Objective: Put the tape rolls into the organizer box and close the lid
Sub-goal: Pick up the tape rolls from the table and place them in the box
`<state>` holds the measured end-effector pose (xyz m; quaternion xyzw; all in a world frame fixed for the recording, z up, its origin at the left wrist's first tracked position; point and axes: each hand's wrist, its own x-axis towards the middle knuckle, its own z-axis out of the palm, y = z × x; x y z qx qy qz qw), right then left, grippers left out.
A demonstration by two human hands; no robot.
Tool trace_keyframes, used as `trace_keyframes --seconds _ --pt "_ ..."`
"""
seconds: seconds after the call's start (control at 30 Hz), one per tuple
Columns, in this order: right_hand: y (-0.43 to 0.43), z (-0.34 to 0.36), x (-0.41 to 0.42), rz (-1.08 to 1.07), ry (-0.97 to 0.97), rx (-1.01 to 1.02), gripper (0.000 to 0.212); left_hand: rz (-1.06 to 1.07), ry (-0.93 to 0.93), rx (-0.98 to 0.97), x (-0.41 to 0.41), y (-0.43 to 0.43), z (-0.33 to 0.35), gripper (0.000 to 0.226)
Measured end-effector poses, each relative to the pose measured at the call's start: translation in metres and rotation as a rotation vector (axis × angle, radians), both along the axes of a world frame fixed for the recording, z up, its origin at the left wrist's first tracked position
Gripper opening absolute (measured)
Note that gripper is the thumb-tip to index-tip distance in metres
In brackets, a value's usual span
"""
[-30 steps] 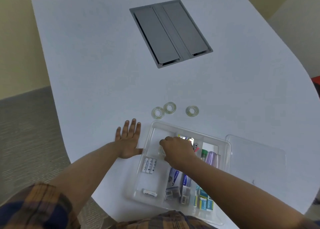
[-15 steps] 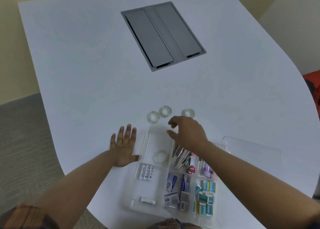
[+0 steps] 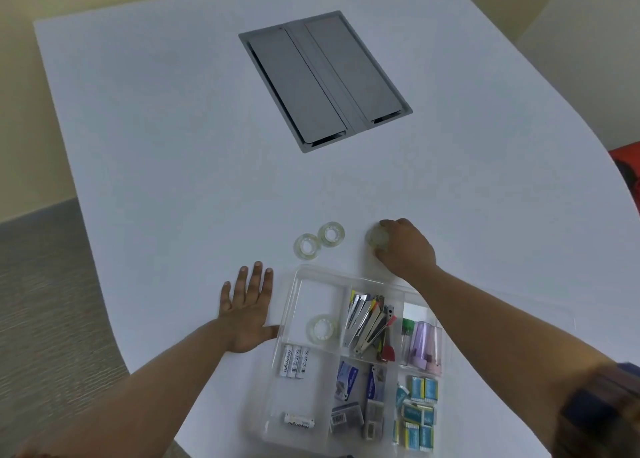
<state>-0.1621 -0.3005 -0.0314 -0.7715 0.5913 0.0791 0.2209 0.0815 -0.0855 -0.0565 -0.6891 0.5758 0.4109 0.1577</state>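
Observation:
A clear organizer box [image 3: 292,293] stands near the table's front edge, its compartments holding batteries, staplers and small packets. One clear tape roll [image 3: 322,328] lies in its top left compartment. Two more tape rolls [image 3: 306,246] [image 3: 331,234] lie side by side on the table just beyond the box. My right hand [image 3: 407,250] is closed around a third loose roll [image 3: 376,239], right of that pair. My left hand [image 3: 247,314] rests flat on the table, fingers spread, its thumb against the box's left wall. The clear lid [image 3: 540,314] lies right of the box, partly hidden by my right arm.
A grey cable hatch [image 3: 325,80] is set into the white table's [image 3: 173,146] middle. The table's edge curves close on the left, with grey carpet [image 3: 41,302] below. Something red [image 3: 627,170] shows past the right edge.
My right hand left a tape roll in the box's top left compartment, then reached forward over the box and closed on the rightmost loose roll. My left hand stayed flat.

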Motion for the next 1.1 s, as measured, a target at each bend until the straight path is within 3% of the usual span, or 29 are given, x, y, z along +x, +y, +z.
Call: trace_keyframes --seconds 0.1,0.2,0.33,0.43,0.87,1.0,1.1 --pt "0.001 0.001 0.002 -0.083 -0.034 0.008 0.055 0.002 0.005 -0.005 0.0 0.001 0.001 0.107" --pt "0.009 0.011 0.011 -0.153 -0.202 -0.015 0.051 0.007 0.006 -0.011 0.0 0.001 0.001 0.108" --pt "0.037 0.036 0.029 -0.08 -0.5 -0.065 0.048 0.009 0.005 -0.011 -0.001 0.001 0.001 0.107" --pt "0.065 0.049 0.033 -0.051 -0.597 -0.029 0.047 0.011 -0.002 -0.017 -0.001 0.001 0.002 0.107" --pt "0.13 0.038 0.031 0.418 -0.023 0.076 0.058 0.022 -0.005 -0.055 0.0 0.004 -0.006 0.108" --pt "0.136 0.031 0.031 0.471 0.025 0.055 0.055 0.022 -0.009 -0.066 -0.001 0.003 -0.008 0.108" --pt "0.137 0.029 0.029 0.436 -0.057 0.072 0.058 0.026 -0.009 -0.081 0.0 0.005 -0.01 0.107"
